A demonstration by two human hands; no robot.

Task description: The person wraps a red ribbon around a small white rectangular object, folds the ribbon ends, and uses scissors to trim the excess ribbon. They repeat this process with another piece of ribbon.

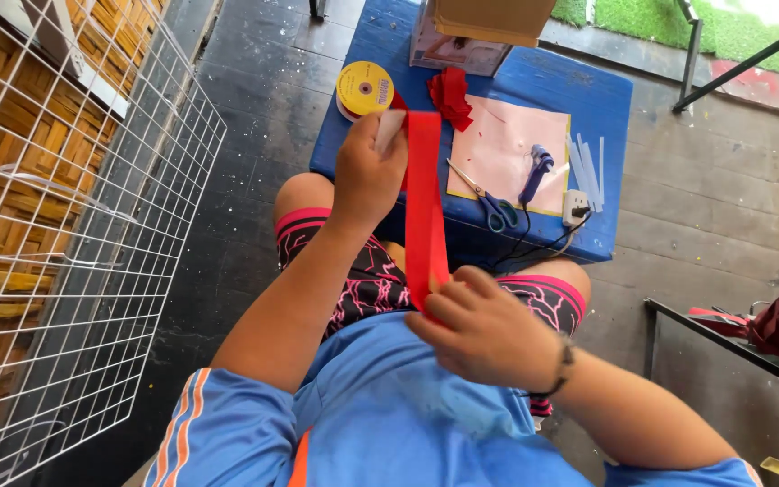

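Observation:
A red ribbon strip (425,203) runs taut between my two hands over my lap. My left hand (369,171) pinches its far end, together with a small white piece (389,129), just in front of the blue table (380,54). My right hand (484,329) grips the near end close to my chest. A yellow ribbon spool (363,89) lies on the table right beyond my left hand. Folded red ribbon pieces (451,96) sit beside it.
On the table lie a pink sheet (504,144), blue-handled scissors (489,200), a blue glue gun (536,171), clear glue sticks (586,167), a white power strip (575,206) and a box (462,41). A white wire grid (74,234) leans at left. A dark-framed stand (741,347) at right carries red material.

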